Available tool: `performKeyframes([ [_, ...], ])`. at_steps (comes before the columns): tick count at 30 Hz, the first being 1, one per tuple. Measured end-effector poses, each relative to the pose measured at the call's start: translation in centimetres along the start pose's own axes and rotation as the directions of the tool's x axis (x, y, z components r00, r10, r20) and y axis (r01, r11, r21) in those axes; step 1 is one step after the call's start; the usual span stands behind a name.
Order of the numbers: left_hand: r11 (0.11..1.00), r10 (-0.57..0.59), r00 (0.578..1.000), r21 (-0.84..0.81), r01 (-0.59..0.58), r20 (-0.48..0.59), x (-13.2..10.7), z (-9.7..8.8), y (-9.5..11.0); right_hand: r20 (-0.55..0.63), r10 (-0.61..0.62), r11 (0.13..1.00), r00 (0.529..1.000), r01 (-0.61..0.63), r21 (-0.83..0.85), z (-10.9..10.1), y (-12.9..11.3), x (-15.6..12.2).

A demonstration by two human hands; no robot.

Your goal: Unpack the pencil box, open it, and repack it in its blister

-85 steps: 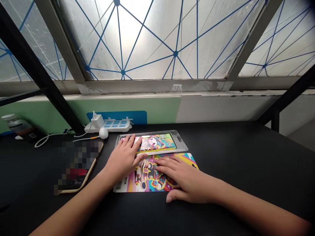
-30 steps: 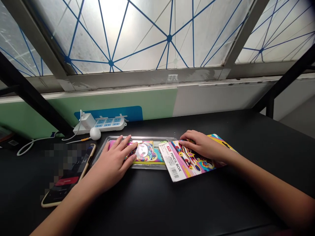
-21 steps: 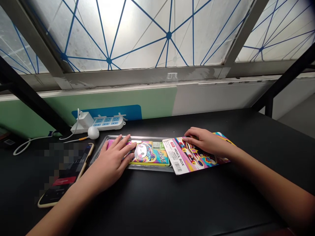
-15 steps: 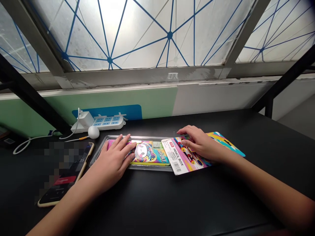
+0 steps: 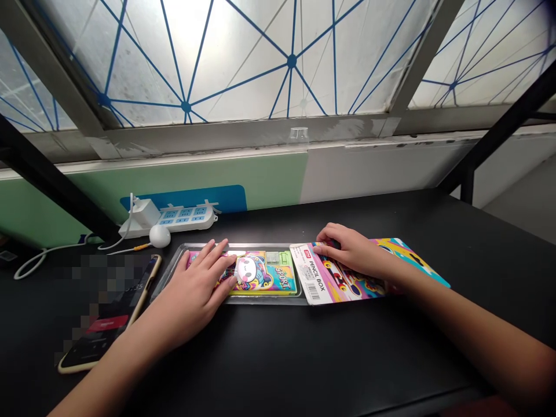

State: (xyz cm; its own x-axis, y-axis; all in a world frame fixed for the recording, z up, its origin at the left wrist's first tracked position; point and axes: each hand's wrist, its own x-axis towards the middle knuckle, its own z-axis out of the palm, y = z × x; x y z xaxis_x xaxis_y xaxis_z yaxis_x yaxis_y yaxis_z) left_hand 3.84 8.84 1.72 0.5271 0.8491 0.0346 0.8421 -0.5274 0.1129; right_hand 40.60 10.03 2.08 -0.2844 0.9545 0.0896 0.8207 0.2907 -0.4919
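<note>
My left hand (image 5: 197, 286) lies with fingers spread across the left part of a colourful pencil box (image 5: 284, 279), which is marked SPORT and has a cartoon face. The box sits in a clear plastic tray (image 5: 171, 272). Over the tray's right end lies a printed cardboard backing card (image 5: 319, 284) reading PENCIL BOX, with a barcode. My right hand (image 5: 351, 249) holds this card by its far edge, thumb on the printed face and fingers bent at the edge. The fingertips' underside is hidden, and my hand covers part of the print.
A phone (image 5: 108, 324) lies left of my left forearm, partly blurred out. Behind it are a white power strip (image 5: 186, 217) with a plugged-in adapter (image 5: 145, 212), a round white bulb-like thing (image 5: 160, 236) and cables. Black metal bars (image 5: 495, 139) slant up at both sides.
The backing card has slid to the right with my right hand and turned slightly, uncovering more of the pencil box's right end. My left hand stays on the box. The view has shifted slightly.
</note>
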Motion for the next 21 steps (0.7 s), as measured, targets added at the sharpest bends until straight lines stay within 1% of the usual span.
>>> performKeyframes([
  [9, 0.999, -0.011, 1.0, -0.036, 0.012, 0.021, -0.1, -0.4, 0.2, -0.024, 0.029, 1.0, 0.999, -0.029, 0.003, -1.1, 1.5, 0.2],
  [12, 0.998, -0.022, 1.0, -0.059, 0.023, 0.015, -0.1, -0.3, 0.3, -0.037, 0.048, 0.999, 0.998, -0.048, 0.008, -0.9, 1.3, 0.2],
  [14, 0.997, -0.03, 1.0, -0.068, 0.03, -0.003, 0.0, 0.0, 0.7, -0.044, 0.064, 0.998, 0.997, -0.063, 0.012, -0.5, 0.7, 0.0],
  [16, 0.996, -0.033, 0.999, -0.087, 0.031, -0.021, 0.1, 0.3, 1.4, -0.04, 0.067, 0.998, 0.997, -0.066, 0.017, 0.1, -0.2, -0.1],
  [18, 0.991, -0.027, 0.999, -0.134, 0.022, -0.037, 0.0, 0.5, 2.7, -0.026, 0.053, 0.998, 0.998, -0.053, 0.022, 0.8, -1.2, -0.3],
  [21, 0.959, 0.014, 0.999, -0.283, -0.027, -0.047, -0.5, 0.4, 4.9, -0.005, 0.017, 0.999, 1.0, -0.017, 0.033, 1.7, -2.7, -0.4],
])
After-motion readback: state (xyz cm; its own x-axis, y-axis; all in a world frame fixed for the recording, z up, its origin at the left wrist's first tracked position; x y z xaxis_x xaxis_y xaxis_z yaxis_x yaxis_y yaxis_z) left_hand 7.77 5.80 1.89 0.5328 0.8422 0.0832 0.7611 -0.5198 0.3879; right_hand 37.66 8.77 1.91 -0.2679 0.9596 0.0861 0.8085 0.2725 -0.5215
